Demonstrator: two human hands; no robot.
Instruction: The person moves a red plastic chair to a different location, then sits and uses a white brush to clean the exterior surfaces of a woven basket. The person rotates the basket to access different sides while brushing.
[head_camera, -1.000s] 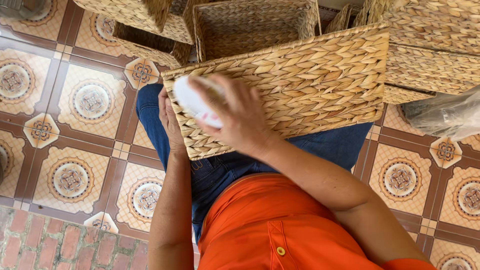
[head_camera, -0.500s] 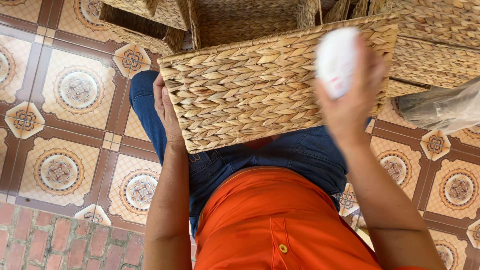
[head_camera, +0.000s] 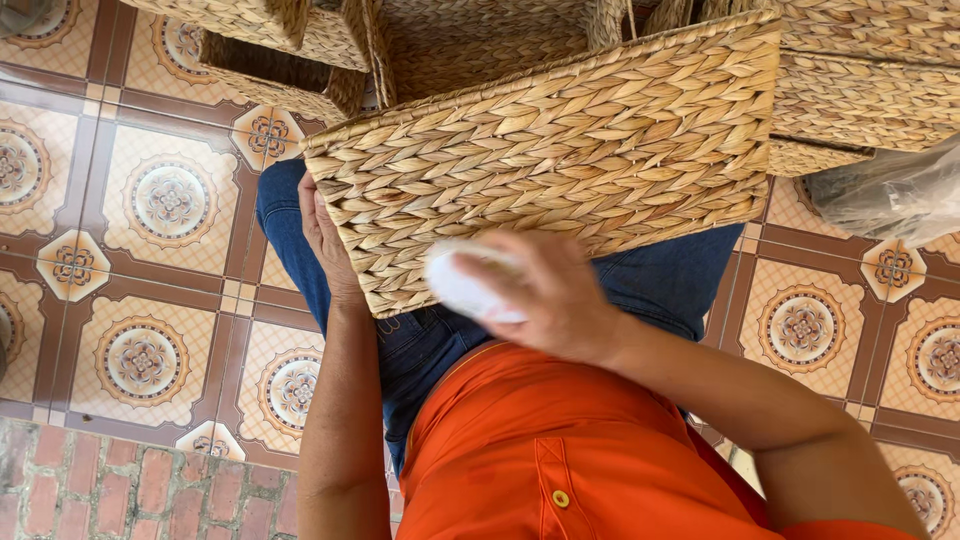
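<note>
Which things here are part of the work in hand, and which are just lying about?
In use:
- woven basket, on the lap
- left hand steadying its end
- right hand holding a white object against it

Lying about:
- other woven baskets
- plastic bag
- tiled floor
</note>
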